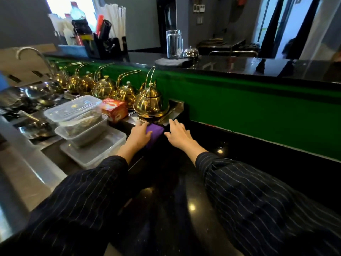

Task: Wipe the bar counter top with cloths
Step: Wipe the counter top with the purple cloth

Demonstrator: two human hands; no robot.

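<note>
A folded purple cloth (155, 133) lies on the black glossy counter top (175, 191), just in front of the metal tray under the nearest gold kettle. My left hand (139, 134) presses on the cloth's left side, fingers curled over it. To the cloth's right, my right hand (178, 134) rests flat on the counter with fingers spread, holding nothing. Both arms wear dark pinstriped sleeves.
A row of several gold kettles (150, 100) lines the green wall (249, 108). Stacked clear plastic containers (81, 124) and a red box (114, 110) sit left of the hands. The raised bar top (239, 65) holds a glass jug (174, 44) and straw holders (103, 43).
</note>
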